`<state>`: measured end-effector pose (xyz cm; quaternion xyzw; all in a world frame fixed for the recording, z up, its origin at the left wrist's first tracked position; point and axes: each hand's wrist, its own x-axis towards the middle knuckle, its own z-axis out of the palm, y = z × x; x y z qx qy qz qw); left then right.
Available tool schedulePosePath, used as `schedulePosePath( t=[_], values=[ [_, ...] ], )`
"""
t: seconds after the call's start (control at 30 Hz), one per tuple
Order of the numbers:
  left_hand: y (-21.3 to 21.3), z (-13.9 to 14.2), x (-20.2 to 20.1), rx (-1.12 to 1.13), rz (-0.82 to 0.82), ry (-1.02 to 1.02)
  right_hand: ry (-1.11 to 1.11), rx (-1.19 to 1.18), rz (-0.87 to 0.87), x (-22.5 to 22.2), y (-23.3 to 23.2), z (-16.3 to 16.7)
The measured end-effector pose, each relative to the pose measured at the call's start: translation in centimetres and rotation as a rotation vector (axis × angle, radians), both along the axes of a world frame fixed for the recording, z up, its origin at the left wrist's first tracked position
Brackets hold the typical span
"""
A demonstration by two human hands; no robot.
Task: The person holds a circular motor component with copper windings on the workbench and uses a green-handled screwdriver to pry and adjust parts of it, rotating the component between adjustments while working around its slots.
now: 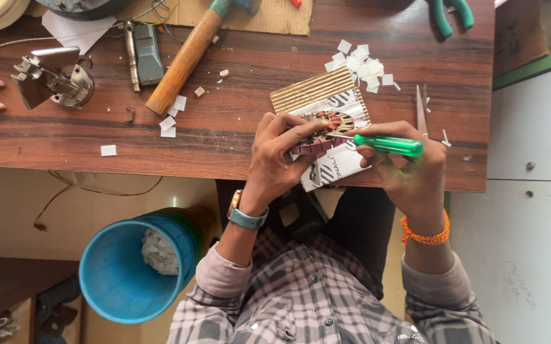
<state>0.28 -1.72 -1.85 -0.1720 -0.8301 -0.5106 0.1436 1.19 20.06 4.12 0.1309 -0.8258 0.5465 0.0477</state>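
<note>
We record the left hand (280, 153) curled round a small round motor stator (329, 130) with copper windings and a red edge, fingers clamped on its left side; the stator sits at the near edge of the wooden workbench (224, 127), over a piece of corrugated cardboard (310, 92) and a printed paper sheet (339, 164). The right hand (409, 169) is closed round a green-handled screwdriver (387, 144); its thin shaft runs left and its tip meets the top of the stator, though we cannot tell the exact contact point. A teal watch (247, 218) is on the left wrist; an orange bead bracelet (425, 236) on the right.

Rest of scene: a wooden-handled hammer (183, 64) lies diagonally at the far side, left of the hands; a metal fixture (52, 76) stands at the far left; small white paper scraps (361, 64) are heaped just beyond the cardboard, with a few more near the hammer handle; green-handled pliers (450, 16) lie at the far right edge; 1 blue bucket (129, 267) stands on the floor to the near left, holding white scraps.
</note>
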Motion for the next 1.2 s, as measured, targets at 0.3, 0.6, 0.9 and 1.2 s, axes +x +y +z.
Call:
schedulePosePath(
  t=[0.3, 0.6, 0.9, 1.2],
  values=[
    [0.1, -0.1, 0.0, 0.021, -0.027, -0.001, 0.067, 0.239, 0.088, -0.8, -1.4, 1.7],
    [-0.1, 0.5, -0.1, -0.01, -0.038, 0.024, 0.304, 0.382, 0.155, -0.4, -2.3, 3.2],
    [1.1, 2.8, 0.9, -0.31, 0.081, -0.056, 0.064, -0.299, -0.041, 1.2, -0.2, 0.0],
    [1.6, -0.2, -0.4, -0.084, 0.045, 0.182, 0.175, -0.531, -0.174, 3.6, 3.6, -2.9]
  ],
)
